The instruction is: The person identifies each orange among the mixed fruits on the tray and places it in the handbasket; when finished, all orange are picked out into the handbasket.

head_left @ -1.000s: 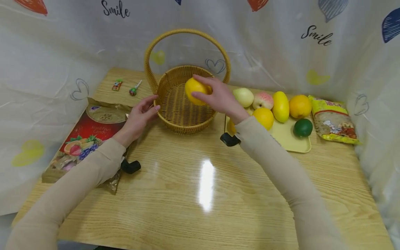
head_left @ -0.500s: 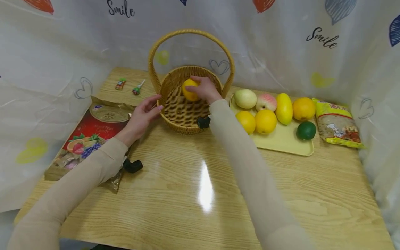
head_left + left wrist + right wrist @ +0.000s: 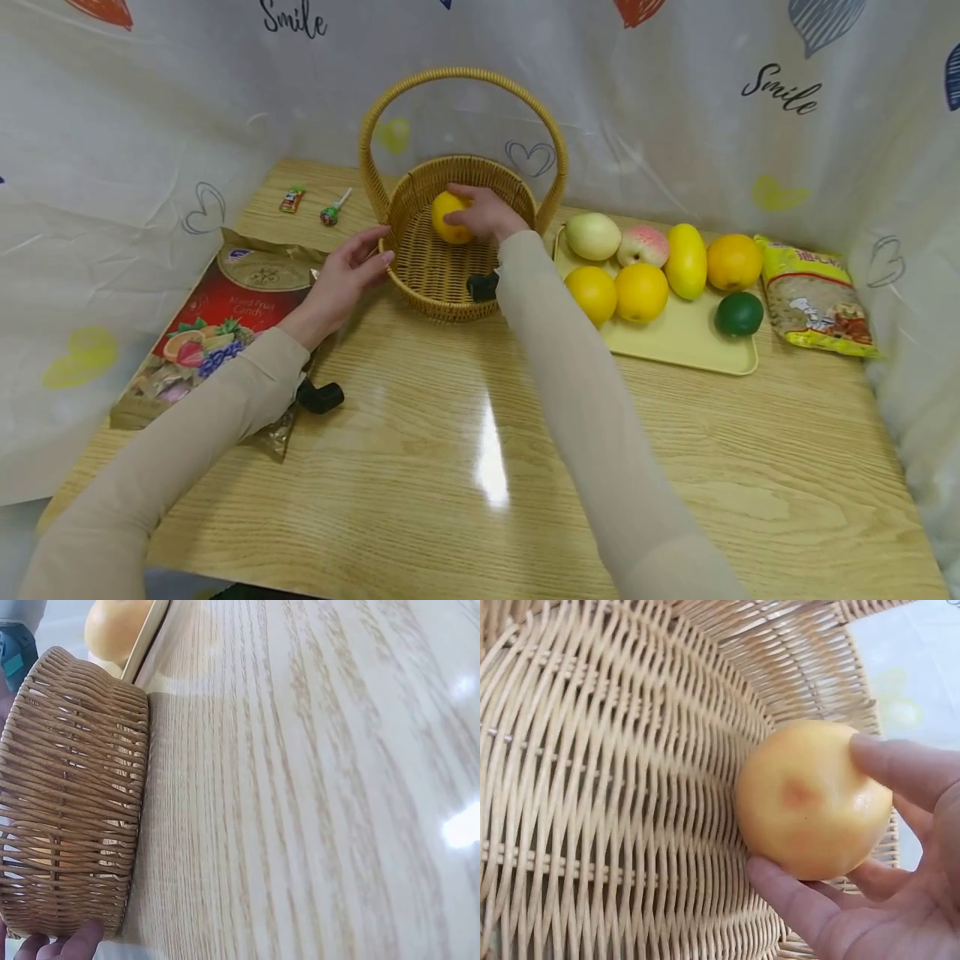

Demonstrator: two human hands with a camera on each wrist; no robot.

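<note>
The right hand (image 3: 487,213) holds a yellow-orange orange (image 3: 452,218) between thumb and fingers, inside the wicker basket (image 3: 431,287). In the right wrist view, the orange (image 3: 810,802) lies close against the woven bottom, with thumb and fingers on either side of it. At the basket's left side the left hand (image 3: 343,275) holds the rim by thumb and fingers. Only fingertips of the left hand (image 3: 64,945) show at the lower edge of the left wrist view, against the basket's woven wall (image 3: 71,787).
Right of the basket, a yellow tray (image 3: 675,346) bears oranges (image 3: 641,292), a pale green fruit (image 3: 592,237), a peach (image 3: 643,247), a mango (image 3: 686,261) and a dark green fruit (image 3: 738,314). Snack bag (image 3: 816,300), candy bag (image 3: 247,308), lollipop (image 3: 330,214) and wrapped candy (image 3: 292,199) lie around.
The right hand has moved left and down into the basket with the orange, clear of the tray's fruit. The left hand has stayed at the rim.
</note>
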